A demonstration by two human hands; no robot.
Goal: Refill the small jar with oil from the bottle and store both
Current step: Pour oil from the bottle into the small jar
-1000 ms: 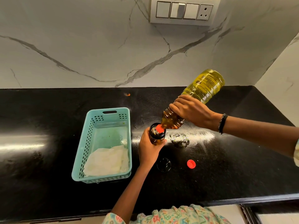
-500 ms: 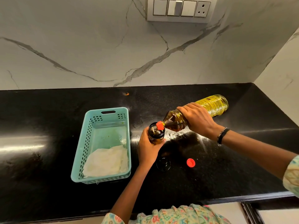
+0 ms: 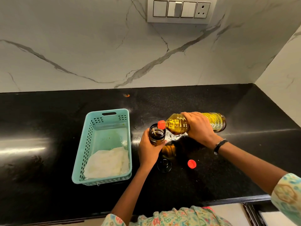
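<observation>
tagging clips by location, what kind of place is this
Most likely a home kitchen: a polished black stone countertop runs along a marble-look wall with a switch and socket panel, and the right hand tips a bottle of cooking oil over a small jar.

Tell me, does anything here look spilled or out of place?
No spill shows. The bottle lies tilted almost flat in the right hand, its red spout over the open jar held by the left hand. The red cap and the dark lid lie loose on the counter, as pouring would need.
</observation>
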